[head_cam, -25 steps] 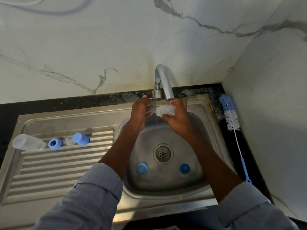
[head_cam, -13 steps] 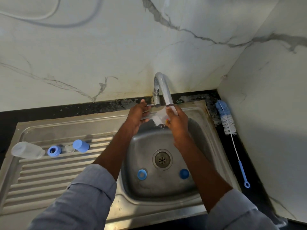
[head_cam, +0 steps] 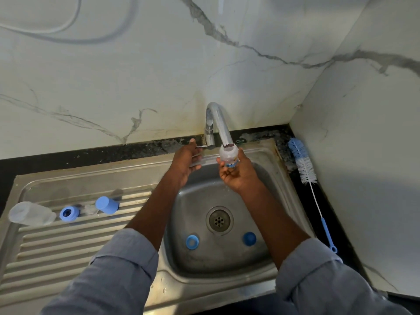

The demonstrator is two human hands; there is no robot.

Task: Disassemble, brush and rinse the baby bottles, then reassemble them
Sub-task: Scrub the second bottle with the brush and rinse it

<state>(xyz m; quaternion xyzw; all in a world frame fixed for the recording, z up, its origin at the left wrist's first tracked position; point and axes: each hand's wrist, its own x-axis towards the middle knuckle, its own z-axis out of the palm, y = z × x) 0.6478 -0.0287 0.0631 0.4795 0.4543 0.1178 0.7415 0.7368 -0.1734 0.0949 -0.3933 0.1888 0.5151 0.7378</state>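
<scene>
Fingers [head_cam: 223,172] of right hand [head_cam: 236,176]: curled round bottle [head_cam: 228,155] under tap [head_cam: 219,126]. Left hand [head_cam: 185,161]: thumb at tap lever [head_cam: 201,146], grip unclear.

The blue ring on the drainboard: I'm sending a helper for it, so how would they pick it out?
Start at the ribbed drainboard left of the sink basin. Near its far edge lies a row: a clear bottle, the blue ring, a small clear nipple, then a blue cap. The ring is the only blue piece there with an open hole; the cap is closed.
</scene>
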